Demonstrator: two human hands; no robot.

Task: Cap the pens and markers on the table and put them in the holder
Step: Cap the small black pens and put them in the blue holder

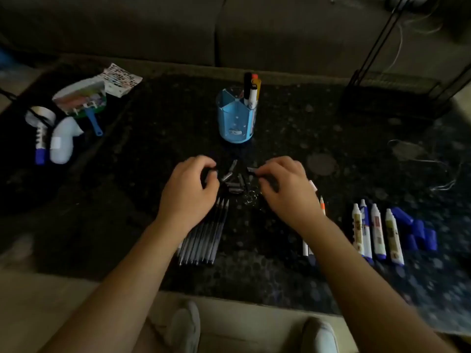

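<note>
A blue pen holder (pixel 235 118) stands mid-table with a few capped markers (pixel 251 91) in its right compartment. Before it lies a small heap of dark pen caps (pixel 233 180). My left hand (pixel 190 192) curls its fingers at the heap's left edge, pinching something small and dark. My right hand (pixel 285 187) pinches a dark cap (pixel 252 169) at the heap's right. A row of uncapped black pens (pixel 204 238) lies under my left wrist. White markers with bare tips (pixel 377 233) lie at the right, beside loose blue caps (pixel 414 231). More markers (pixel 309 248) are partly hidden under my right forearm.
The dark speckled table (pixel 293 128) carries a clutter of tape, a white bottle and a packet (pixel 68 115) at the far left. A black wire rack (pixel 397 93) stands at the back right, with thin cables (pixel 430 164) to the right. A sofa lies behind; my shoes show below.
</note>
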